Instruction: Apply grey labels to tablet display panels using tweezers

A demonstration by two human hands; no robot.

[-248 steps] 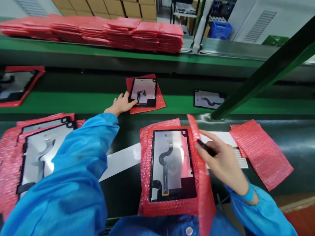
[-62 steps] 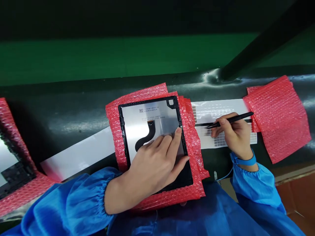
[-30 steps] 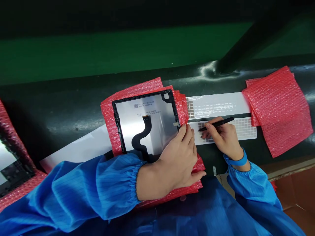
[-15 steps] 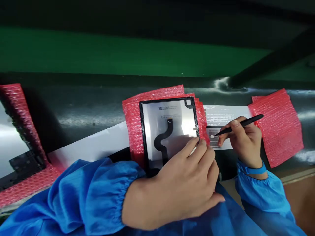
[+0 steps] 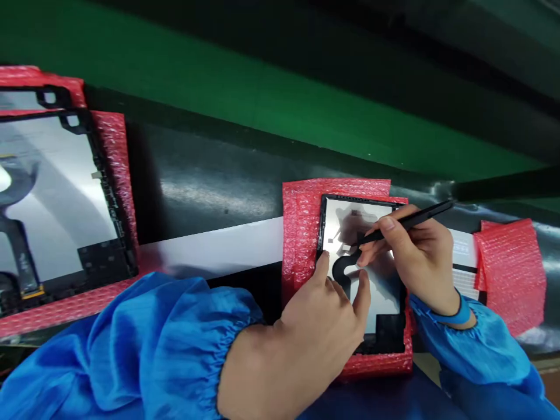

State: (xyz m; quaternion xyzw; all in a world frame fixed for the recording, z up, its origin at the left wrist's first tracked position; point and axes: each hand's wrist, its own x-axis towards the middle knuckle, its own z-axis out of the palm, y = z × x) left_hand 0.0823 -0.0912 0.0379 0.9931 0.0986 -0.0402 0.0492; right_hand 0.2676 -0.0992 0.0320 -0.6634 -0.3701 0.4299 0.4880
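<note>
A tablet screen panel with a silvery back and black frame lies on red bubble wrap. A curved black ribbon cable crosses the panel. My right hand is over the panel, closed on black tweezers. Their tip points down-left to a small pale piece by the upper end of the cable; I cannot tell whether the tip grips it. My left hand lies over the panel's lower left with its index finger and thumb spread, the index fingertip at the left frame edge. It holds nothing.
Red bubble wrap sits under the panel, and another folded red piece is at the right. Further screen panels lie on red wrap at the left. A white paper strip runs between. Printed sheets show at right.
My right hand has brought the tweezers left from the printed sheet to over the panel. My left hand has shifted from the panel's right edge to its left side. The view has swung left.
</note>
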